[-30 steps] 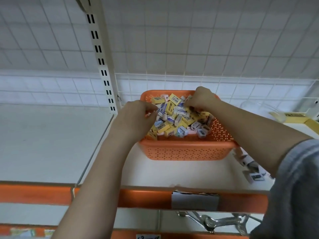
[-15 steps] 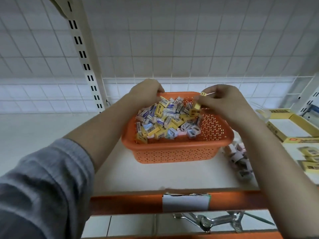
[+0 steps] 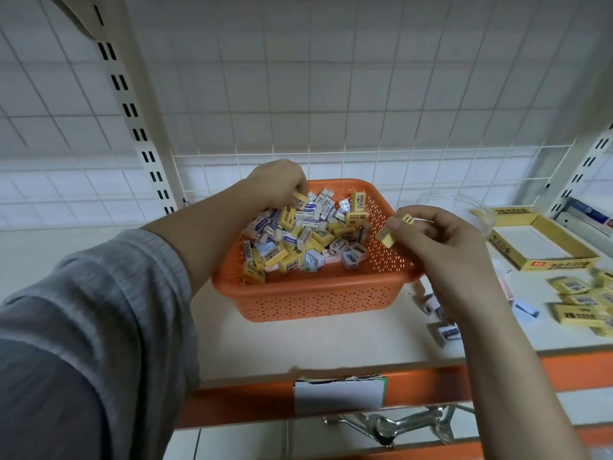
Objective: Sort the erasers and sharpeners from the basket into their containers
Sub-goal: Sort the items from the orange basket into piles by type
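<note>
— What's behind the work area?
— I see a white wire grid panel (image 3: 331,94) and a slotted cream upright (image 3: 132,111).
— Below?
— White shelf board (image 3: 331,340), orange front rail (image 3: 497,376), paper label (image 3: 338,395).

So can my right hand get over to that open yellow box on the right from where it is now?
Probably yes. The right hand holds a yellow eraser above the basket's rim, and nothing stands between it and the yellow box.
</note>
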A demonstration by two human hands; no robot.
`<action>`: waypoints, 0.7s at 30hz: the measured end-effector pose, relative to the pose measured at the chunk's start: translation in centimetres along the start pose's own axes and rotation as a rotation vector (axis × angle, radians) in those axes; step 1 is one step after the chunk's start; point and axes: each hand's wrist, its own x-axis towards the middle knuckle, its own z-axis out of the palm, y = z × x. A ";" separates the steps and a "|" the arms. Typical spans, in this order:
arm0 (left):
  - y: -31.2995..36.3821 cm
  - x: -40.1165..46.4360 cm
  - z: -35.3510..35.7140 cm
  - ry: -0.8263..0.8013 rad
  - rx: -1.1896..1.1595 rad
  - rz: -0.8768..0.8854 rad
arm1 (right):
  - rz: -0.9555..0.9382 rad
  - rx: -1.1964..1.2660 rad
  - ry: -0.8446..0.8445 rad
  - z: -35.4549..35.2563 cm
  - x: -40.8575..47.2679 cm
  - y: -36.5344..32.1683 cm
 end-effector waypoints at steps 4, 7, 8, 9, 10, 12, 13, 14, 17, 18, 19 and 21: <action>-0.1 -0.7 -0.4 0.083 -0.065 -0.007 | -0.009 0.044 -0.007 0.1 0.0 0.0; 0.1 -2.0 -1.4 0.142 -0.122 -0.016 | -0.029 0.094 -0.003 0.2 0.0 0.2; 0.4 -2.6 -1.7 0.164 -0.139 -0.014 | -0.031 0.122 0.000 0.2 0.1 0.3; 0.7 -3.3 -2.1 0.184 -0.162 -0.009 | -0.029 0.154 0.012 0.2 0.2 0.5; 1.1 -4.1 -2.4 0.204 -0.189 0.000 | -0.026 0.187 0.031 0.1 0.3 0.7; 2.0 -6.0 -2.9 0.251 -0.252 0.021 | -0.039 0.225 0.075 -0.4 0.5 1.1; 2.5 -6.9 -3.0 0.276 -0.283 0.031 | -0.051 0.219 0.095 -0.7 0.6 1.3; 2.9 -7.7 -3.0 0.301 -0.311 0.038 | -0.062 0.212 0.114 -1.0 0.7 1.4; 4.7 -9.2 -2.7 0.348 -0.362 0.051 | -0.087 0.235 0.148 -2.4 0.8 1.7; 5.5 -9.4 -2.6 0.349 -0.364 0.053 | -0.093 0.235 0.153 -3.0 0.9 1.8; 6.2 -9.6 -2.5 0.347 -0.361 0.051 | -0.099 0.235 0.152 -3.5 0.9 1.7; 8.0 -9.8 -2.7 0.349 -0.359 0.043 | -0.105 0.241 0.139 -5.1 0.9 1.7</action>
